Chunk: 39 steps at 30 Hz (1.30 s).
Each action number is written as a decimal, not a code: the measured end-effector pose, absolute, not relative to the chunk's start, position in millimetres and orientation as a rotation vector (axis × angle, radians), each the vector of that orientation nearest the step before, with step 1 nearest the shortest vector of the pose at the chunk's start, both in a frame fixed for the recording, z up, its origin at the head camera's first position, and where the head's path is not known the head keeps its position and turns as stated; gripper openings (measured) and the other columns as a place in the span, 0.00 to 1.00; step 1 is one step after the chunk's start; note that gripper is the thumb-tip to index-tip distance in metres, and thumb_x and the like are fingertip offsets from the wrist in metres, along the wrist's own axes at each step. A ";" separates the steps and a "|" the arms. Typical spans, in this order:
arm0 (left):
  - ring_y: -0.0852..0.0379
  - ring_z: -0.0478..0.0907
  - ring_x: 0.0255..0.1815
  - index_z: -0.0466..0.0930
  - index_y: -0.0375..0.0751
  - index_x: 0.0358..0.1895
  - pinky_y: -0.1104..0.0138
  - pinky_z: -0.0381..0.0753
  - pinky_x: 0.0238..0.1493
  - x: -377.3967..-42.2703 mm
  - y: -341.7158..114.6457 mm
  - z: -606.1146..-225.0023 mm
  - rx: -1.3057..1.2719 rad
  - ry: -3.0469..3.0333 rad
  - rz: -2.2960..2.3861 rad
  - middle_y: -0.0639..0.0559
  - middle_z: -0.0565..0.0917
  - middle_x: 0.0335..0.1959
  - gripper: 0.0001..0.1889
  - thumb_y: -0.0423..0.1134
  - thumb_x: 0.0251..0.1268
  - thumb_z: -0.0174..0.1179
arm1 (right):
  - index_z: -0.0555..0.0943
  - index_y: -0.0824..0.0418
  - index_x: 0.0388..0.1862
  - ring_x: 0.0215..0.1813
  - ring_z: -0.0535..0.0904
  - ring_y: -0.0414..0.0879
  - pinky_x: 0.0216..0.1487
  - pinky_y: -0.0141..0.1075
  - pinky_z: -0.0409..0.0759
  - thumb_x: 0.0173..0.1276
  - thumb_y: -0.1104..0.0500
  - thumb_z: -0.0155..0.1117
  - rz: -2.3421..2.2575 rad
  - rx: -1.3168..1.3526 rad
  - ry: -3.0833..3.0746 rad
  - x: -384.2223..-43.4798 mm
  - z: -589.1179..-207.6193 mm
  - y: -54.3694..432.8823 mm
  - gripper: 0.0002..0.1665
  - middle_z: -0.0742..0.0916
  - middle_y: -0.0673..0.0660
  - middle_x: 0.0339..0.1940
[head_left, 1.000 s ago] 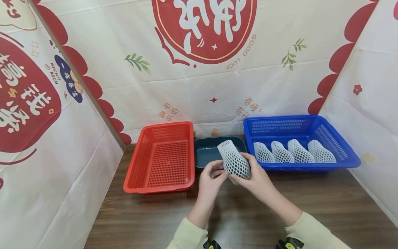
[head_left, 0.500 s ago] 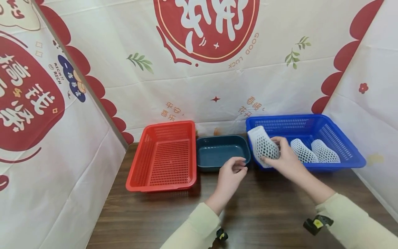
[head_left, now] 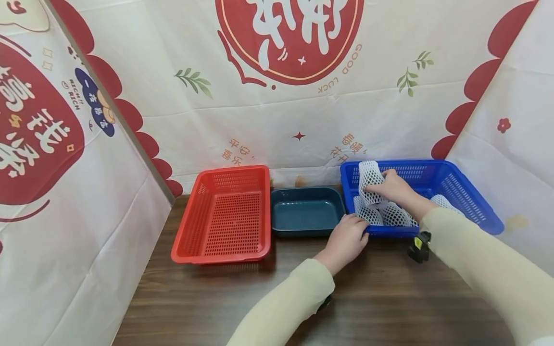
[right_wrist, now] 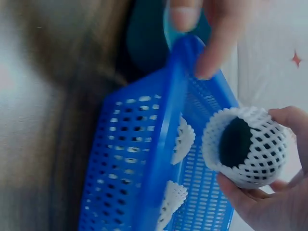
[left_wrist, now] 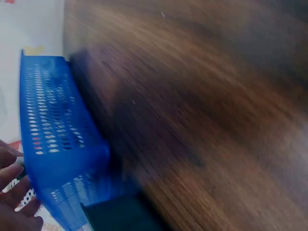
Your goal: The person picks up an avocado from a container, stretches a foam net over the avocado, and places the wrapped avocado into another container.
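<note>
My right hand (head_left: 395,186) holds a white foam net sleeve (head_left: 369,178) over the left part of the blue basket (head_left: 391,231). Inside the sleeve's open end, the right wrist view shows a dark green rounded thing (right_wrist: 236,143), its kind not clear. More white foam-netted pieces (head_left: 395,215) lie in the basket below, partly covered by my right arm. My left hand (head_left: 346,240) is at the basket's front left corner, fingertips right at the rim. In the right wrist view its loosely bent fingers (right_wrist: 216,48) overlap that corner.
A dark teal tray (head_left: 307,214) stands just left of the blue basket. Farther left is a red basket (head_left: 235,226) with nothing in it. All three stand on a brown wooden table (head_left: 182,307), against a printed cloth backdrop (head_left: 207,129).
From over the teal tray, where both hands held it, the foam-netted piece has gone right and back to the blue basket in my right hand. My left hand let go and followed to the rim.
</note>
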<state>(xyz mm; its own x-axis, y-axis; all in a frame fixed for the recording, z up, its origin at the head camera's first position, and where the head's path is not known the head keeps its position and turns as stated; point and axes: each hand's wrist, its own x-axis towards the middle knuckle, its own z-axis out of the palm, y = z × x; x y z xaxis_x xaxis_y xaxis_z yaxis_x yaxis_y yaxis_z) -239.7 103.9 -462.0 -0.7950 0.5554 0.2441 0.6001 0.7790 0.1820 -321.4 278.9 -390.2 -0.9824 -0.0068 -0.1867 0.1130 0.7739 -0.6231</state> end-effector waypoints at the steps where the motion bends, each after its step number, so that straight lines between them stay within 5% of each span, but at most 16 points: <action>1: 0.63 0.71 0.61 0.83 0.52 0.55 0.69 0.63 0.67 -242.0 104.6 -463.3 -0.927 -2.778 -0.320 0.62 0.82 0.52 0.14 0.46 0.71 0.58 | 0.42 0.82 0.71 0.57 0.68 0.71 0.49 0.58 0.76 0.66 0.43 0.62 -0.984 0.080 2.775 -328.1 -391.5 278.6 0.59 0.58 0.84 0.65; 6: 0.62 0.71 0.62 0.84 0.53 0.54 0.74 0.63 0.65 -246.3 106.4 -467.2 -0.953 -2.731 -0.241 0.62 0.83 0.51 0.13 0.41 0.72 0.58 | 0.43 0.86 0.69 0.39 0.76 0.61 0.35 0.48 0.82 0.65 0.45 0.63 -0.939 0.079 2.741 -353.7 -399.6 278.3 0.59 0.62 0.84 0.60; 13: 0.65 0.72 0.60 0.85 0.56 0.53 0.76 0.62 0.65 -242.9 106.5 -465.7 -0.922 -2.749 -0.206 0.64 0.83 0.50 0.14 0.36 0.71 0.58 | 0.30 0.86 0.68 0.58 0.68 0.75 0.46 0.56 0.80 0.66 0.50 0.62 -0.955 0.096 2.679 -370.6 -411.1 268.9 0.62 0.56 0.87 0.65; 39: 0.64 0.70 0.63 0.84 0.57 0.55 0.75 0.60 0.66 -248.3 107.7 -462.0 -0.945 -2.796 -0.248 0.64 0.82 0.52 0.15 0.35 0.70 0.58 | 0.30 0.86 0.67 0.63 0.60 0.77 0.50 0.56 0.79 0.70 0.55 0.59 -0.782 0.321 2.668 -400.3 -450.2 251.0 0.57 0.54 0.88 0.64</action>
